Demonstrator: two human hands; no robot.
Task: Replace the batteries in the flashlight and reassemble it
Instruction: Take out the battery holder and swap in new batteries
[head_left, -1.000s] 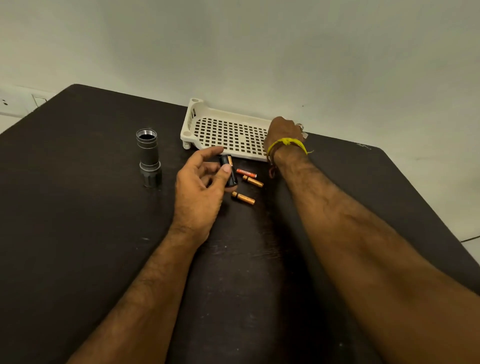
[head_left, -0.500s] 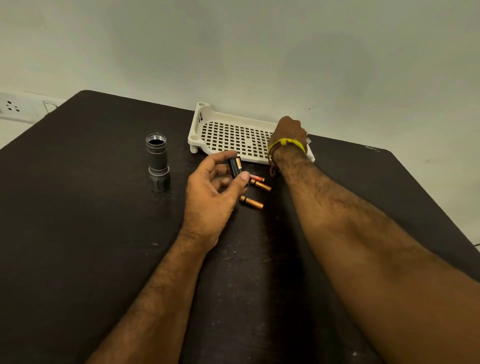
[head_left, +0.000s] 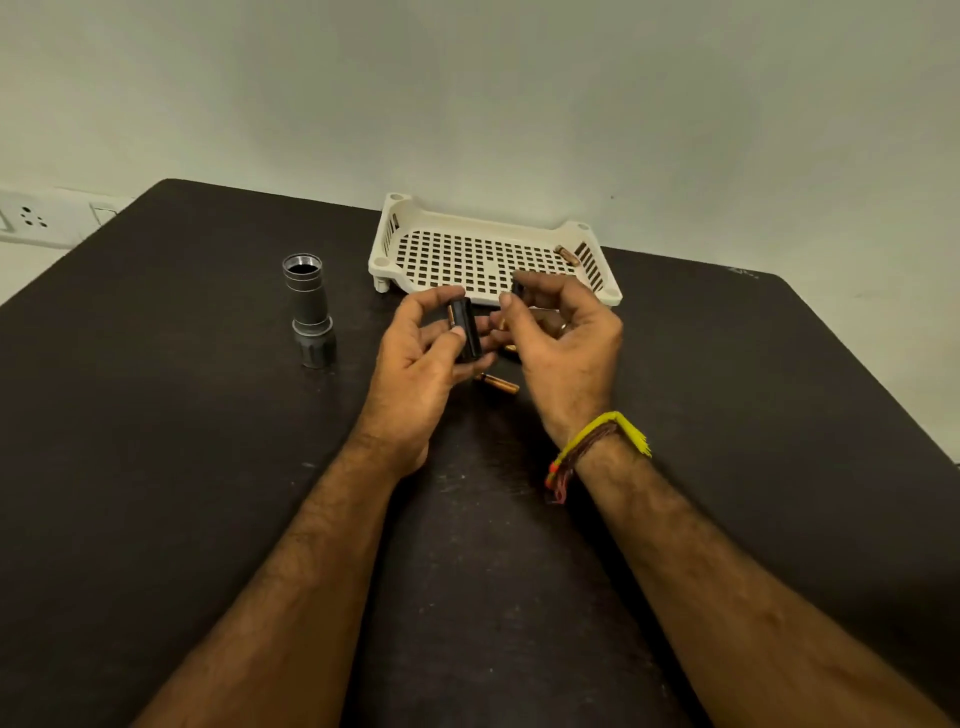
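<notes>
Flashlight body (head_left: 308, 306) is stood upright, open end up, at 9 o'clock from the hands; it is judged not yet reassembled. Black battery holder (head_left: 464, 328) is gripped in curled fingers of the left hand (head_left: 415, 364). A small dark item, not identifiable, is pinched by the right hand (head_left: 561, 343). One loose battery (head_left: 500, 384) lies on the table (head_left: 156, 467) beneath the hands. Reloading is judged in progress. White perforated tray (head_left: 395, 228) at 12 o'clock holds one battery-like piece (head_left: 567, 254) at its right wall.

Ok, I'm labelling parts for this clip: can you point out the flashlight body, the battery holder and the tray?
flashlight body (head_left: 307, 306): head view, on its grey barrel, standing upright.
battery holder (head_left: 464, 328): head view, on its black side, gripped by the left hand.
white tray (head_left: 383, 239): head view, on its left wall.
</notes>
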